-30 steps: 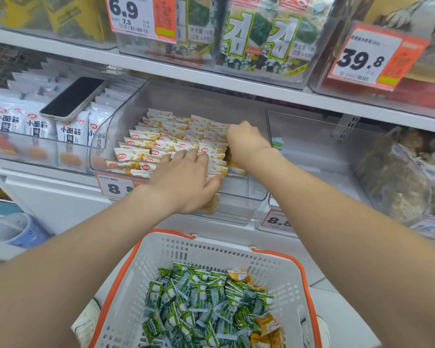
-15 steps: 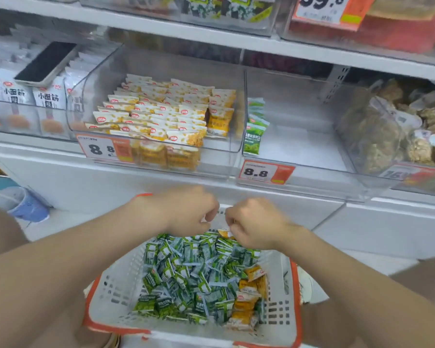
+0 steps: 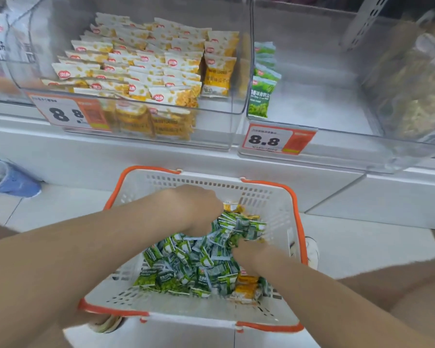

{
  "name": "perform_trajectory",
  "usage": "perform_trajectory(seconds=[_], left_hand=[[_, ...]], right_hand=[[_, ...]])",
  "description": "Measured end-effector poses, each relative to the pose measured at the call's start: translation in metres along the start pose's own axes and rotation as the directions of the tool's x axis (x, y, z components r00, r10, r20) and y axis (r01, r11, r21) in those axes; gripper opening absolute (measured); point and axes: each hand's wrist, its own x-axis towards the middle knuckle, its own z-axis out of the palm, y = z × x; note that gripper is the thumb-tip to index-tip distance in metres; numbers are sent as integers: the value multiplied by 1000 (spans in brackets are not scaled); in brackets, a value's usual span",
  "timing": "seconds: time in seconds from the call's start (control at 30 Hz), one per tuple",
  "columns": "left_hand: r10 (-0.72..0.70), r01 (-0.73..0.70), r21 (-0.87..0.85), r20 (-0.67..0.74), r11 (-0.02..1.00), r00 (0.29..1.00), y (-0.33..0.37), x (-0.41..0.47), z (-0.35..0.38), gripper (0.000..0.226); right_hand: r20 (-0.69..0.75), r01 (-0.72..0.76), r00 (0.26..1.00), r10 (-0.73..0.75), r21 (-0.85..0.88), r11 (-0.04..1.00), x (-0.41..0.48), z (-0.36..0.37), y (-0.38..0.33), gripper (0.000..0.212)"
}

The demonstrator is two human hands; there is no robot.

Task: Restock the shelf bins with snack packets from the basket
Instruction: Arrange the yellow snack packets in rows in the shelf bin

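Observation:
A white basket (image 3: 274, 197) with an orange rim stands on the floor below the shelf, holding a heap of green snack packets (image 3: 186, 262) and a few yellow packets (image 3: 246, 290). My left hand (image 3: 196, 209) reaches into the far side of the heap, its fingers curled down over green packets. My right hand (image 3: 254, 254) is pushed into the heap from the near right, with its fingers buried among the packets and hidden. On the shelf, a clear bin (image 3: 236, 136) is packed with rows of yellow packets (image 3: 141, 71). The clear bin to its right (image 3: 337, 146) holds a short row of green packets (image 3: 261, 89) at its left wall.
Price tags reading 8.8 hang on both bin fronts (image 3: 269, 140). A bin of bagged snacks (image 3: 412, 91) sits at the far right and white packets (image 3: 0, 43) at the far left. A blue and white cup (image 3: 13, 182) stands on the floor at the left.
Both hands left the yellow-packet bin, came down over the basket and now dig into the green packets. My view has tipped downward.

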Motion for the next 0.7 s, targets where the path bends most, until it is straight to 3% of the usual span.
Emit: perform_trajectory(seconds=[0.17, 0.3, 0.37, 0.5, 0.6, 0.7], left_hand=[[-24, 24, -20, -8, 1000, 1000, -7, -1, -4, 13], [-62, 63, -50, 10, 997, 998, -9, -9, -6, 24], [-78, 78, -50, 15, 996, 997, -13, -15, -6, 11], [-84, 82, -135, -11, 987, 996, -20, -38, -14, 44], [-103, 51, -291, -167, 955, 981, -25, -56, -23, 68], [-158, -44, -497, -357, 867, 921, -31, -72, -34, 60]], right_hand=[[-275, 19, 961, 23, 147, 989, -9, -20, 10, 8], [-488, 135, 863, 131, 473, 870, -25, -36, 19, 6], [-540, 243, 816, 207, 645, 725, -43, -49, 19, 15], [-560, 461, 737, 378, 826, 326, -88, -90, 4, 9], [-527, 588, 734, 429, 809, -11, -125, -118, -10, 16], [-498, 643, 757, 423, 684, -345, -159, -137, -15, 24]])
